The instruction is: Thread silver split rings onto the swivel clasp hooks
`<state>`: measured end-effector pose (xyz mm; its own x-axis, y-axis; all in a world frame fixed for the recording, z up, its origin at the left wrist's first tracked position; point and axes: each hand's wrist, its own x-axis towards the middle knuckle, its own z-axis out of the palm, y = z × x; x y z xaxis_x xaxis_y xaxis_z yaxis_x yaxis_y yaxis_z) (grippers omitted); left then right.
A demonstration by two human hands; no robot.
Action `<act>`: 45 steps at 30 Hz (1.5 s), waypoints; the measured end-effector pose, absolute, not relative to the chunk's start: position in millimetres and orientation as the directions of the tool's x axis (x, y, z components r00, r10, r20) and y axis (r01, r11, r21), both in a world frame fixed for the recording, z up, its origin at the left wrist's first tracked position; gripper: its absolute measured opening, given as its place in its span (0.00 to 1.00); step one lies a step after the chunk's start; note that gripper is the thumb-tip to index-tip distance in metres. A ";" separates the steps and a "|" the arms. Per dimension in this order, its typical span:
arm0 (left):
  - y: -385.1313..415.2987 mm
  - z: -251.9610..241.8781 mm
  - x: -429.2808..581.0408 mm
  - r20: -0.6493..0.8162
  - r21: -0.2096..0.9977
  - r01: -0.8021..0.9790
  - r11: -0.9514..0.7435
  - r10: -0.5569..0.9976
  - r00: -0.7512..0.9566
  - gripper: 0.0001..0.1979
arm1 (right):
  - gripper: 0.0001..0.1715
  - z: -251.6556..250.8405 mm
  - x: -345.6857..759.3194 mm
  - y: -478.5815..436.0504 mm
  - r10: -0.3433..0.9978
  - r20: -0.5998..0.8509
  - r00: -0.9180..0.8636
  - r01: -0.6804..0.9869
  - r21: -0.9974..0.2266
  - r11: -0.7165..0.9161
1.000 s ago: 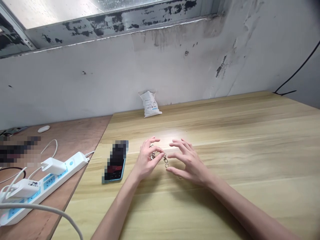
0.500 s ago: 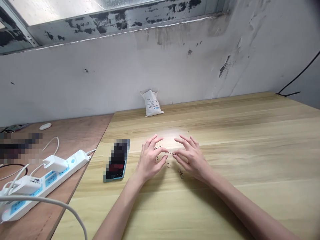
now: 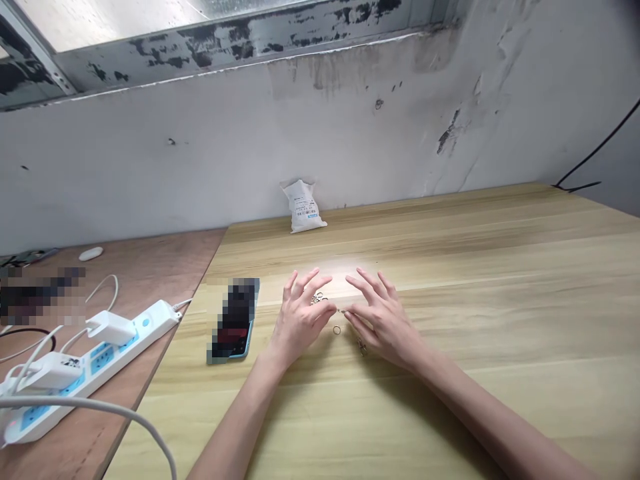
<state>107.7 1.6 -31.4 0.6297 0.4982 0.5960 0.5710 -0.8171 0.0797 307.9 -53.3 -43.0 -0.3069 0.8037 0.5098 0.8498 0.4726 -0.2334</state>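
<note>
My left hand (image 3: 301,323) and my right hand (image 3: 381,319) face each other just above the wooden table. Thumb and index finger of each are pinched on a short, thin metal chain (image 3: 341,311) that spans the small gap between them; its ends are hidden by the fingertips. On the tabletop below the gap lies a loose metal ring (image 3: 337,330). Several small metal rings or clasps (image 3: 319,298) sit behind the left fingers. Another small metal piece (image 3: 361,346) shows beside the right thumb, partly covered.
Left of my hands lies a phone (image 3: 235,320) with a blurred screen. A white packet (image 3: 304,207) leans against the wall at the back. On the lower brown surface at left are a power strip (image 3: 100,367) with chargers and a looping cable (image 3: 145,423).
My left thumb and index finger have closed together on the chain, and less of it shows between the hands. The right hand has barely moved.
</note>
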 end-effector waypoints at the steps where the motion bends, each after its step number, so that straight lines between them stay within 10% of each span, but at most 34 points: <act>1: 1.4 -30.3 106.8 0.582 0.107 0.576 -0.810 0.521 0.624 0.07 | 0.16 -42.9 308.9 -53.1 0.813 0.496 -0.305 0.853 -0.237 0.465; 24: 2.7 -26.7 103.5 0.588 0.137 0.547 -0.826 0.512 0.627 0.07 | 0.17 -42.3 315.1 -50.7 0.819 0.481 -0.311 0.848 -0.249 0.468; 33: 19.2 -20.7 76.7 0.528 0.235 0.711 -0.663 0.701 0.480 0.05 | 0.08 -34.2 343.0 -47.8 0.873 0.227 -0.431 0.777 -0.399 0.487; 39: 15.1 -28.4 82.1 0.376 0.258 0.667 -0.699 0.709 0.597 0.05 | 0.22 -29.7 339.4 -52.6 0.845 0.198 -0.497 0.749 -0.394 0.533; 45: -1.6 -27.6 95.6 0.251 0.342 0.443 -0.828 0.535 0.806 0.02 | 0.09 -33.6 338.8 -53.1 0.854 0.204 -0.479 0.764 -0.382 0.520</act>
